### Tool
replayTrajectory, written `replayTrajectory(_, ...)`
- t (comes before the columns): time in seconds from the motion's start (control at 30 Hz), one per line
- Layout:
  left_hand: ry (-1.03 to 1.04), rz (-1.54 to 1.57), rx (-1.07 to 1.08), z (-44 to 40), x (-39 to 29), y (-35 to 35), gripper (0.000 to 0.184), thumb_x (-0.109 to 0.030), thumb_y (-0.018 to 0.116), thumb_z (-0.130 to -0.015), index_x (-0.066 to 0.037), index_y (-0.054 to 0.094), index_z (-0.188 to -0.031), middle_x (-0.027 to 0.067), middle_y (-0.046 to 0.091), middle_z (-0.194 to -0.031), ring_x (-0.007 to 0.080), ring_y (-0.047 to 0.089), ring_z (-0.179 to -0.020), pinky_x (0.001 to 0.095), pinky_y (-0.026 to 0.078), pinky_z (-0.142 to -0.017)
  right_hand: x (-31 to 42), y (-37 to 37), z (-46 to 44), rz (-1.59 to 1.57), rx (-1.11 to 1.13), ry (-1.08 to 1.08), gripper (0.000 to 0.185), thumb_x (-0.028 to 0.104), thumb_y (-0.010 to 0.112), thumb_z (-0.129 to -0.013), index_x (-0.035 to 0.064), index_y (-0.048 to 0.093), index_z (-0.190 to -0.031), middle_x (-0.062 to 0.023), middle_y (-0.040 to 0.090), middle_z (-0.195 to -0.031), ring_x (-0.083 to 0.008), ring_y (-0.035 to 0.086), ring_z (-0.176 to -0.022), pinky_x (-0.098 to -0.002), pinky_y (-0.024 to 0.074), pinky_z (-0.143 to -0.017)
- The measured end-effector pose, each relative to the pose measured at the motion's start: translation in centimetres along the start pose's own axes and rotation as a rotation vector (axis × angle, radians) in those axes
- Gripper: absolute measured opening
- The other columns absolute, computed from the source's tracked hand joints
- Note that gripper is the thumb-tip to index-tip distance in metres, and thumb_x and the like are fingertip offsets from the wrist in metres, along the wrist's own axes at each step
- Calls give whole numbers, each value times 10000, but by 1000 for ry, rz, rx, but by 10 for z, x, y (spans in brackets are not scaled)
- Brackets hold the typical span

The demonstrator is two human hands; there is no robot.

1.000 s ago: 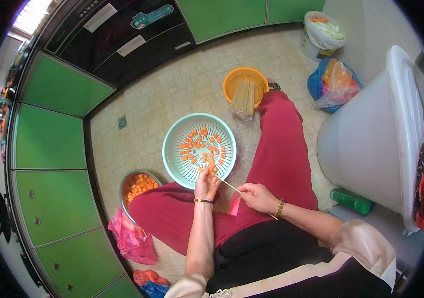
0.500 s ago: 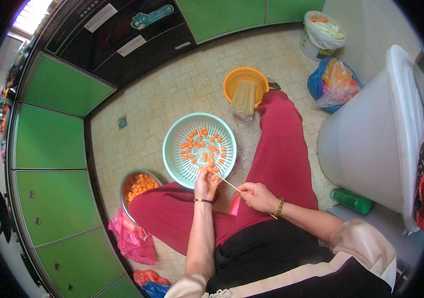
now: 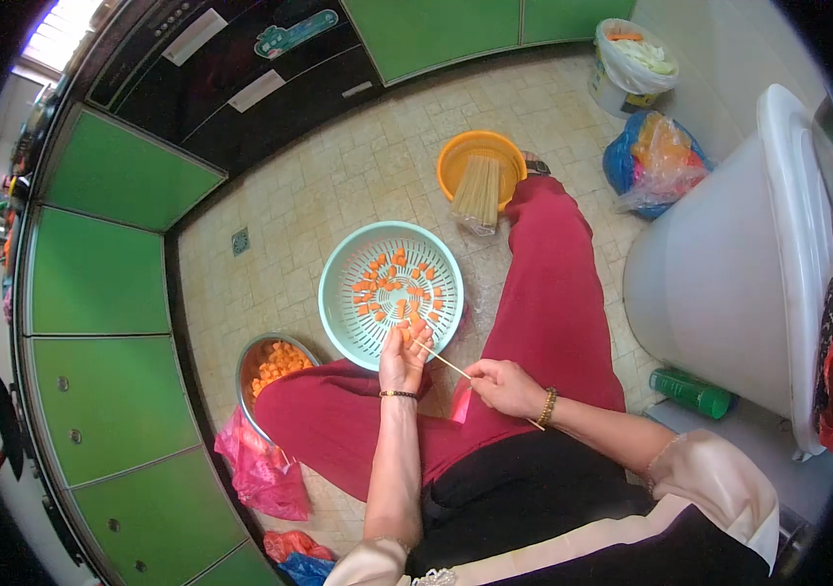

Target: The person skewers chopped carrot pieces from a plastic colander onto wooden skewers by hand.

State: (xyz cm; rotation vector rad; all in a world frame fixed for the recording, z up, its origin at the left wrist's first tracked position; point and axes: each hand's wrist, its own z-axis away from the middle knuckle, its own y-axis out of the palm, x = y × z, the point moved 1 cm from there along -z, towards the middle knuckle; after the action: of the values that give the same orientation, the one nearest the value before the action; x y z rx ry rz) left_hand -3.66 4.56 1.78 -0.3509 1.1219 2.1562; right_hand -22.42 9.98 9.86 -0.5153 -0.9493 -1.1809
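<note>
My right hand (image 3: 506, 389) grips a thin wooden skewer (image 3: 450, 365), which slants up toward my left hand and runs back under my right wrist. Palm up over the near rim of a pale green colander (image 3: 327, 311), my left hand (image 3: 403, 363) has its fingers curled around orange carrot chunks (image 3: 407, 332). The skewer's tip meets the left fingers; whether it pierces a chunk is too small to tell. Several more carrot chunks (image 3: 392, 285) lie scattered in the colander. A metal bowl (image 3: 244, 376) heaped with orange pieces (image 3: 278, 363) stands by my left knee.
An orange basin (image 3: 449, 161) holds a bundle of skewers (image 3: 477, 195) in clear plastic. To the right are a large white bin (image 3: 709, 264), a green canister (image 3: 690, 393) and a blue bag (image 3: 624, 156). A pink bag (image 3: 265, 469) lies left, beside green cabinets (image 3: 104, 391).
My left fingers have opened a little around the carrot chunks, showing more of the palm. My right hand and the skewer are almost unmoved.
</note>
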Motion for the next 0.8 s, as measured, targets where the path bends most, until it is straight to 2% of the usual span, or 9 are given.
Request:
replayTrajectory(0.3, -47, 96, -64, -4, 1, 6, 205, -224, 452, -823, -48, 449, -928, 186, 490, -1075, 285, 507, -959, 370, 441, -776, 0, -1, -2, 120, 8, -16, 181, 121, 479, -775, 0, 547, -892, -17, 515, -553, -70, 433, -470, -260, 351, -436)
replayTrajectory(0.37, -50, 113, -31, -2, 2, 11, 217, -215, 429, -829, -41, 396, -954, 216, 483, -1070, 295, 518, -940, 372, 450, -757, -2, -1, -2, 120, 3, -20, 182, 120, 477, -775, -1, 547, -892, -20, 516, -552, -72, 439, -472, -260, 354, -437)
replayTrajectory(0.8, -40, 179, -17, 2, 5, 20, 232, -168, 392, -786, 2, 392, -944, 235, 445, -1119, 322, 479, -1011, 386, 441, -777, -1, 0, -3, 129, -21, -30, 181, 104, 466, -772, -5, 547, -893, -36, 525, -556, -75, 447, -471, -265, 354, -430)
